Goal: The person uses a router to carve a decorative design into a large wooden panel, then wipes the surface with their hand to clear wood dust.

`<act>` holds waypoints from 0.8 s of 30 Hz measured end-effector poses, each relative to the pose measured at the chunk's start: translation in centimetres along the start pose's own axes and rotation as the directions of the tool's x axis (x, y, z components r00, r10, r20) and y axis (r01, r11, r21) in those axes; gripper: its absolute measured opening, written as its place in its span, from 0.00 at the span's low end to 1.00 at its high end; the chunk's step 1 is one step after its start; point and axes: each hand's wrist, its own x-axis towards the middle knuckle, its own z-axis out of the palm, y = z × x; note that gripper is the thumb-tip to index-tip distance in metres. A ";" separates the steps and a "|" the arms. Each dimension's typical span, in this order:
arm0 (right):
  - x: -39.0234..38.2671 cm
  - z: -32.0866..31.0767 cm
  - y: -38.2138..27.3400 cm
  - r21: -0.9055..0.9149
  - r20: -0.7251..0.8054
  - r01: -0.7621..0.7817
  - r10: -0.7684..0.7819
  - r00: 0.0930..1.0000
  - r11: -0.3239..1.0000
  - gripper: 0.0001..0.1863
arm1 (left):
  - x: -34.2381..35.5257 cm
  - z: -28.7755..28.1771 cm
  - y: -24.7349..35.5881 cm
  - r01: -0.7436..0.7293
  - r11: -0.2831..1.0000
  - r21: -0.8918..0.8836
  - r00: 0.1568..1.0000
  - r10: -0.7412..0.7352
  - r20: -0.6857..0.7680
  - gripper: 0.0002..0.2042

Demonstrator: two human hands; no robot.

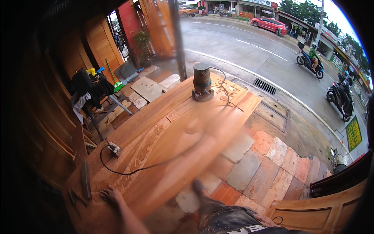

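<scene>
A long wooden door panel (171,183) with carved scrollwork lies in front of me. My left hand (112,195) rests palm down on its near left end, fingers apart. Beside those fingers are a dark, narrow bar (86,181) and thin dark tools (74,201), perhaps chisels. My right hand (266,220) shows only partly at the lower edge, by my dark shirt; its fingers are hidden. A dusty, upright router (201,82) stands at the panel's far end, touched by neither hand. Its cord runs over the wood, and a pale socket block (113,149) sits at the left edge.
Wooden doors (103,39) lean at left, near a cluttered stand (91,85) and a green broom (118,85). Another panelled door (319,210) is at lower right. Stone tiles (257,167) border the road (233,43), where a rider passes on a motorcycle (310,62).
</scene>
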 end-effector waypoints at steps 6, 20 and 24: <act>-3.3 0.3 -1.6 -0.005 -0.035 0.010 -0.011 0.999 1.000 0.30 | -1.1 -1.4 -2.0 -0.017 0.998 -0.053 0.999 0.019 0.037 0.40; -7.7 1.8 -3.7 -0.008 -0.054 0.043 -0.043 0.998 0.999 0.29 | -3.8 -5.2 -4.8 0.018 0.999 -0.044 0.993 -0.013 0.113 0.40; -8.1 3.1 -4.0 -0.002 -0.037 0.073 -0.073 0.997 0.997 0.29 | -2.2 -4.4 -6.3 0.015 0.999 -0.038 0.998 -0.012 0.065 0.40</act>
